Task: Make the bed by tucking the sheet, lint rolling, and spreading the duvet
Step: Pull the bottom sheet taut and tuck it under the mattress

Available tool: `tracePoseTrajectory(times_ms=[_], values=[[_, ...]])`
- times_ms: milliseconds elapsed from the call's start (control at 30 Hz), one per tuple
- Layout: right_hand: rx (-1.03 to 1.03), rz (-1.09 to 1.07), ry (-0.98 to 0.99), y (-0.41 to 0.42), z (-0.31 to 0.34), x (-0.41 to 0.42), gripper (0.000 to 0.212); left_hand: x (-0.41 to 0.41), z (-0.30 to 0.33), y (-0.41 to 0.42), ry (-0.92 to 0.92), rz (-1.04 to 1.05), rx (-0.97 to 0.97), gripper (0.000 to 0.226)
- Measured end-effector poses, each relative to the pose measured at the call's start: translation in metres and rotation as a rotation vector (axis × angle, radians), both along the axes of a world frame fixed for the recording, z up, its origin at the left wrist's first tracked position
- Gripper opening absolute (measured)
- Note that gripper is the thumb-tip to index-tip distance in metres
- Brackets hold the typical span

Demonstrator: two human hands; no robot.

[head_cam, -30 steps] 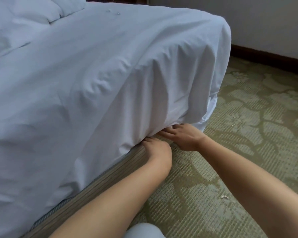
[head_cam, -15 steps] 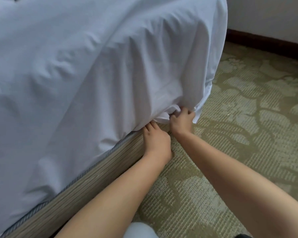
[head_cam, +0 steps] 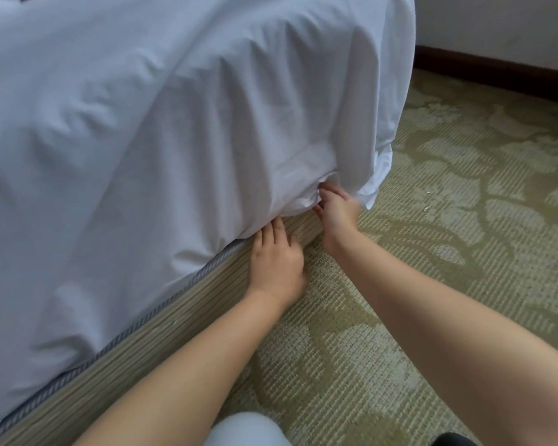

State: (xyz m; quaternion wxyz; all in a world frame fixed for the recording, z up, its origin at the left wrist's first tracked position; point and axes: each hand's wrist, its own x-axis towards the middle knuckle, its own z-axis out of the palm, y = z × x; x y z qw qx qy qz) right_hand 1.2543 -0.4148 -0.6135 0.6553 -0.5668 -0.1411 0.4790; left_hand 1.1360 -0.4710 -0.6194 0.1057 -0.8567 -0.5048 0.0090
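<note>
Sheet (head_cam: 207,130) corner now bunched tighter in right hand (head_cam: 337,209), which pinches it; left hand (head_cam: 277,259) unchanged, fingers flat, tips under the hem.

Right hand (head_cam: 337,210) deeper into sheet (head_cam: 181,123)

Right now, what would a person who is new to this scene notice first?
First, the big white sheet draped over the bed, filling the upper left. Next, two bare hands at its lower edge near the corner: the left hand flat against the striped bed base, the right hand pinching bunched sheet. Green patterned carpet covers the right.
</note>
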Motion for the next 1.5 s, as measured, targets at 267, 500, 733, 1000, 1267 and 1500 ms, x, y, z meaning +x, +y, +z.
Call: tracePoseTrajectory(times_ms=[267,500,733,1000,1267,1500], values=[[-0.218,0.051,0.016,0.013,0.0,-0.007,0.038,-0.022,0.003,0.013,-0.246,-0.226,0.468,0.05],[-0.271,0.133,-0.051,0.028,0.018,-0.01,0.026,-0.011,0.027,0.029,-0.811,0.008,0.41,0.056],[-0.49,0.14,-0.277,0.018,-0.032,0.034,0.042,0.002,0.065,0.035,-0.514,0.257,0.016,0.026],[-0.473,0.075,-0.463,0.002,-0.05,0.028,0.039,0.003,0.049,0.041,-0.056,0.061,0.181,0.042],[-0.543,0.048,-0.251,-0.004,-0.038,0.036,0.041,-0.001,0.04,0.038,0.145,-0.082,0.218,0.042],[-0.332,-0.068,-0.056,0.024,0.01,0.043,0.028,0.001,0.033,0.044,0.196,-0.064,0.198,0.033]])
